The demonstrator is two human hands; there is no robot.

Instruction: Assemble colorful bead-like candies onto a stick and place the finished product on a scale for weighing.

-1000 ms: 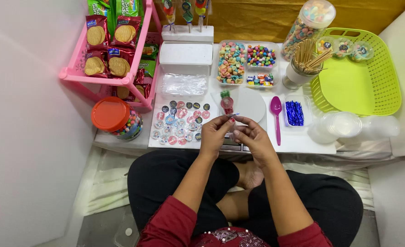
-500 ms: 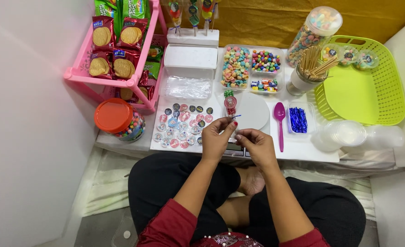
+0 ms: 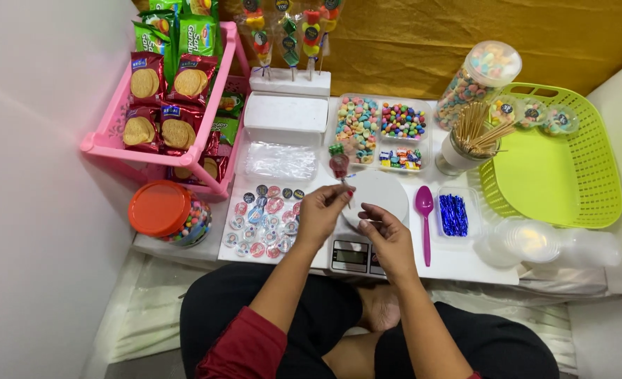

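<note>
My left hand (image 3: 323, 214) pinches the thin stick of a candy skewer (image 3: 338, 163), which stands upright with a red and a green sweet at its top. My right hand (image 3: 388, 237) lies palm down just right of it, fingers curled over the white round plate of a small kitchen scale (image 3: 388, 191). Whether those fingers pinch anything is hidden. A sheet of round stickers (image 3: 263, 219) lies directly left of my left hand.
A purple spoon (image 3: 424, 214), a tray of blue ties (image 3: 454, 215), a cup of wooden sticks (image 3: 467, 139) and a green basket (image 3: 556, 175) sit right. A divided candy box (image 3: 381, 130) and a skewer stand (image 3: 288, 81) are behind; a pink biscuit rack (image 3: 163, 105) and an orange-lidded jar (image 3: 162, 209) stand left.
My hands, close together at the stick before, have drawn slightly apart. The right hand has dropped onto the scale plate while the left keeps the skewer upright.
</note>
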